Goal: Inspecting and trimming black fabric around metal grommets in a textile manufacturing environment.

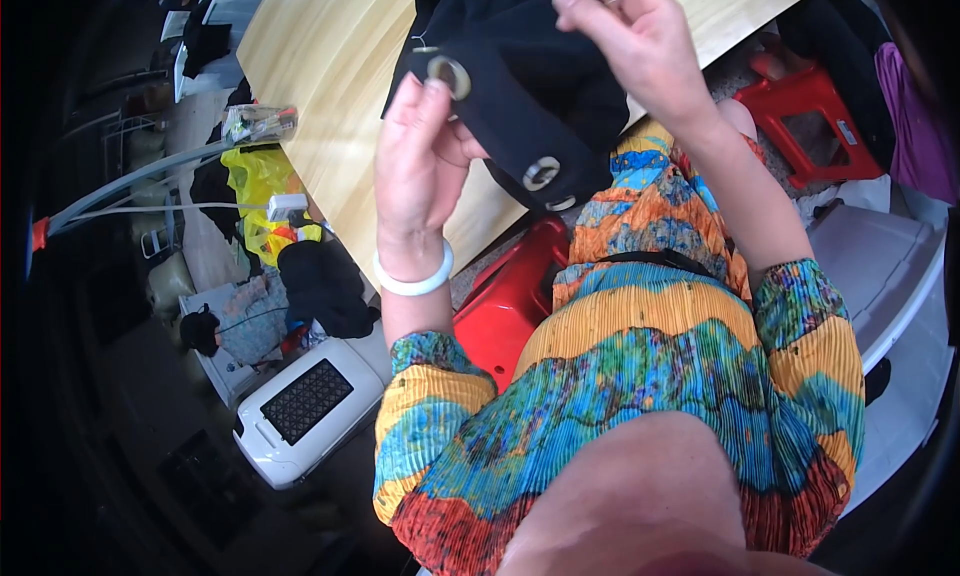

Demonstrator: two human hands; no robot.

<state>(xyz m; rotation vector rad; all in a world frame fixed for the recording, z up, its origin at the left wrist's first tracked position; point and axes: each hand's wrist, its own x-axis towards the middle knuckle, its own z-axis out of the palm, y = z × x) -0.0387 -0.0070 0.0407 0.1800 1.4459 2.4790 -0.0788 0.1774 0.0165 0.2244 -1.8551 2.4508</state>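
A black garment [525, 91] lies over the table's near edge and hangs down toward my lap. My left hand [425, 151], with a white bangle at the wrist, pinches the garment beside a large round button [449, 77] with a pale rim and dark centre. Farther down the cloth is another such button [541, 173], with part of one more at the lower fold. My right hand [635, 51] is raised above the garment's right side, its fingers drawn together. Whatever they hold, if anything, is too small to make out.
The pale wooden table [330, 56] spans the top. A red stool [510, 306] stands under its near edge, another red stool [810, 121] to the right. At left are a yellow plastic bag [255, 191], a white adapter [287, 208] on a cable and a white-framed case [310, 406].
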